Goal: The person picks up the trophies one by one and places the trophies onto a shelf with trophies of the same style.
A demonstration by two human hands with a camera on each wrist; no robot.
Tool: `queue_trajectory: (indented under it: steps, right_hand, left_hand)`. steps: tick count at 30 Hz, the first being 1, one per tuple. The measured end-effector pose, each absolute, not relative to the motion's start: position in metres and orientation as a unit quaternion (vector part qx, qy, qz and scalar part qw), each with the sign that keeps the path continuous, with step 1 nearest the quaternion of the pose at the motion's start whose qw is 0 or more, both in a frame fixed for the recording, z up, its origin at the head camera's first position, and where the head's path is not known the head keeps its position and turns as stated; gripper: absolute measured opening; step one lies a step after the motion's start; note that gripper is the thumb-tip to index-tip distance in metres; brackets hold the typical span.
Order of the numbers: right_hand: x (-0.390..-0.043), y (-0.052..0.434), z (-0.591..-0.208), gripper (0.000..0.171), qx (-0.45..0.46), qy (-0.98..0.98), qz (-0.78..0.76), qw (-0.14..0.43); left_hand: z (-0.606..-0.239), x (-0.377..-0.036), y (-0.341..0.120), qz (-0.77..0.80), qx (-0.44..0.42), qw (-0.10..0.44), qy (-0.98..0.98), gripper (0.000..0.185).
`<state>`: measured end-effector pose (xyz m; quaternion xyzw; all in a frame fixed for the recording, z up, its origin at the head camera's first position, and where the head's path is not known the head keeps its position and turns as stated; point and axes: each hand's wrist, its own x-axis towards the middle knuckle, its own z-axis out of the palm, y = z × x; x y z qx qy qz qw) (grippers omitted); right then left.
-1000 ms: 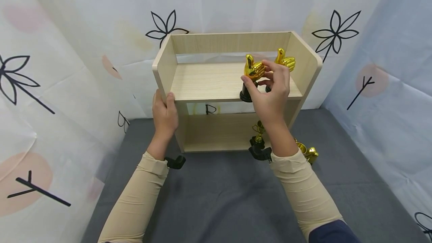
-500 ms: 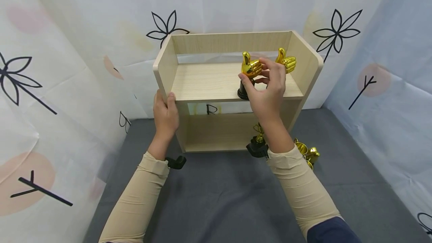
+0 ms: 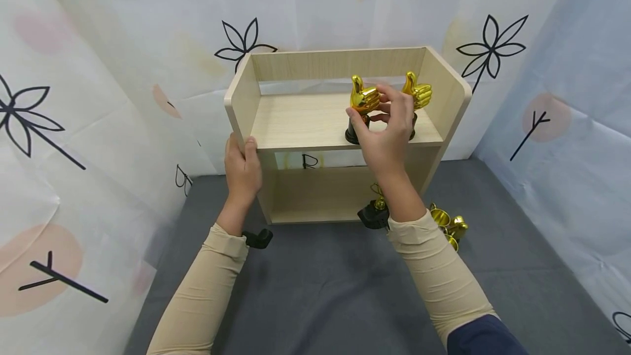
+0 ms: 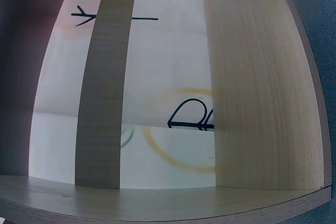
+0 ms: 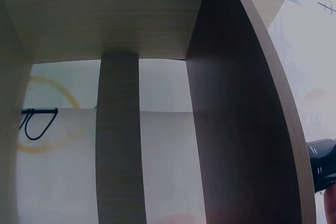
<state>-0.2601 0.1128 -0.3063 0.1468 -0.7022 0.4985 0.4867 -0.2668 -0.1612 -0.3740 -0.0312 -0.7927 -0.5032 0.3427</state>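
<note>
My right hand (image 3: pixel 389 136) pinches a gold thumbs-up trophy (image 3: pixel 363 98) between thumb and fingertips. Its black base stands at the front of the upper board of a pale wooden shelf (image 3: pixel 296 119); a tiny gap beneath cannot be ruled out. A second thumbs-up trophy (image 3: pixel 419 93) is just to the right, partly behind my fingers. With my left hand (image 3: pixel 242 171), I hold the shelf's left side panel, thumb on its front edge. In the right wrist view, a black trophy base (image 5: pixel 321 158) and a sliver of finger (image 5: pixel 331 203) show past the board's edge.
A small gold cup trophy (image 3: pixel 379 202) is in the lower compartment, partly hidden by my right arm and wrist camera. More gold trophies (image 3: pixel 440 216) lie on the grey table (image 3: pixel 315 289) right of the shelf. Patterned white cloth (image 3: pixel 345 10) hangs behind.
My right hand has shifted slightly left and back with the trophy, widening the space to the second one. My left hand stays on the side panel.
</note>
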Motion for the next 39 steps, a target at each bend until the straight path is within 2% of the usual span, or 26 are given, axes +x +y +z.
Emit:
queue_trajectory:
  steps: [39]
  right_hand:
    - [-0.241,0.127,-0.329,0.054,0.157,-0.675,0.511,0.508]
  left_hand:
    - [-0.373,-0.267,-0.16,-0.501,-0.026,0.343,-0.794,0.049]
